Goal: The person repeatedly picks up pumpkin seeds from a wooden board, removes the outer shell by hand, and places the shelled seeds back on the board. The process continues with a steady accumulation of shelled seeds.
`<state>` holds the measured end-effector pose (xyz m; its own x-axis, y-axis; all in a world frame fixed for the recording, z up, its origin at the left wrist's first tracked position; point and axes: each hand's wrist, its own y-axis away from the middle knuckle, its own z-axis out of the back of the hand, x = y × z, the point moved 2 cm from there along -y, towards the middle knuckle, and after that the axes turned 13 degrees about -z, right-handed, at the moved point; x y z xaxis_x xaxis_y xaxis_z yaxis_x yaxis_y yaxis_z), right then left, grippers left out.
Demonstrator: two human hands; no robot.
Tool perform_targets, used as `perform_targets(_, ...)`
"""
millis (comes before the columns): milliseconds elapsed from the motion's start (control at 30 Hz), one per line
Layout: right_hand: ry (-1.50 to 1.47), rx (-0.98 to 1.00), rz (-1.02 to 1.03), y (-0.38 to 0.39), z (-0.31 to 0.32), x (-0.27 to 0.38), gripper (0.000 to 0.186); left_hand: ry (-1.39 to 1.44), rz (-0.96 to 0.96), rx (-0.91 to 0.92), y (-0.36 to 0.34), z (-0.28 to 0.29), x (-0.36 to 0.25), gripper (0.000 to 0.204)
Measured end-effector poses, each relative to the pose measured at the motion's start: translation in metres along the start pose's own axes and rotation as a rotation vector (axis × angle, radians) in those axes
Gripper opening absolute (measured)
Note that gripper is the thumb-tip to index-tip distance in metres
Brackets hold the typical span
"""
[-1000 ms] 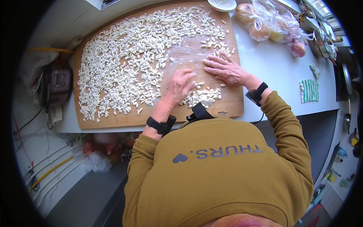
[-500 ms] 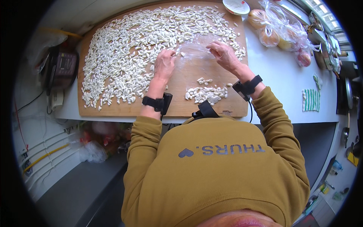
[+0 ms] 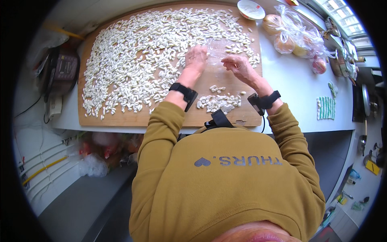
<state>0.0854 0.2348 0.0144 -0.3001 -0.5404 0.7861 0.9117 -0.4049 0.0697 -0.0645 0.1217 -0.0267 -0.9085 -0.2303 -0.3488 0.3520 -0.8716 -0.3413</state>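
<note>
Lettered mustard sweatshirt [image 3: 225, 193], left hand [image 3: 196, 58], right hand [image 3: 240, 67] near dough pieces [image 3: 161, 38], each grip unclear

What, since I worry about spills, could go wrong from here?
The small white pile lies near the front edge of the board, so the sweatshirt might brush pieces off. The cord below the right wrist device could drag some along. The left hand, close beside the larger spread of white pieces, might scatter a few.
</note>
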Motion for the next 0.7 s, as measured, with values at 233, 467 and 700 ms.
perform_targets(233, -0.121, -0.147, -0.117, 0.042, 0.031, -0.013, 0.016, 0.261, -0.023, -0.028, -0.075, -0.056, -0.053, 0.007)
perform_targets(467, -0.177, -0.264, -0.216, 0.068, 0.046, -0.036, 0.017, 0.403, -0.172, -0.105, -0.072, -0.032, -0.059, 0.018)
perform_targets(700, -0.167, -0.222, -0.062, 0.051, 0.037, -0.017, 0.015, 0.203, -0.189, 0.095, -0.029, 0.003, -0.01, 0.043)
